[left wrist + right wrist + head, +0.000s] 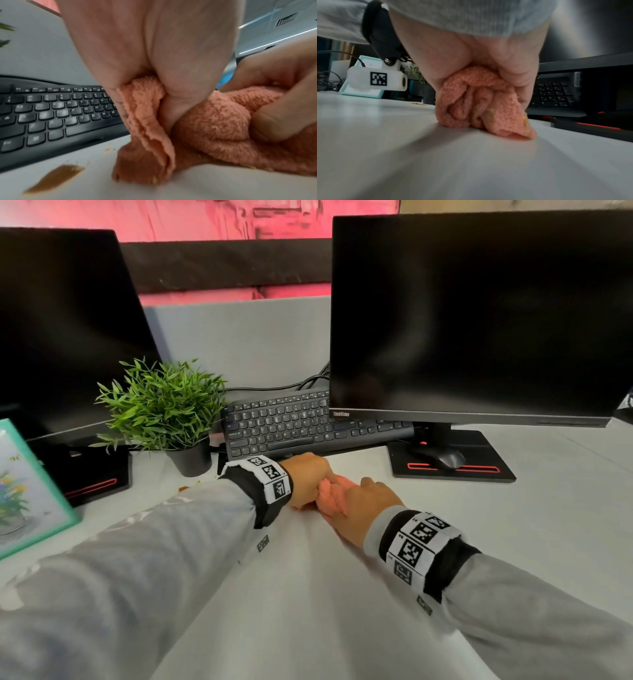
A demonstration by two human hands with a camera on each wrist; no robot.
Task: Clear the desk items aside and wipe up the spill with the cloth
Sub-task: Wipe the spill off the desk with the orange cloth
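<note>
Both hands' grip [330,491] bunches the cloth [214,121] (desk-pressed) beside the spill [54,177].

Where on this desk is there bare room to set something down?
Bare desk lies between the two sleeves, and right of the right hand, in front of the monitor base. It is crowded at back left: plant, keyboard, picture frame.
</note>
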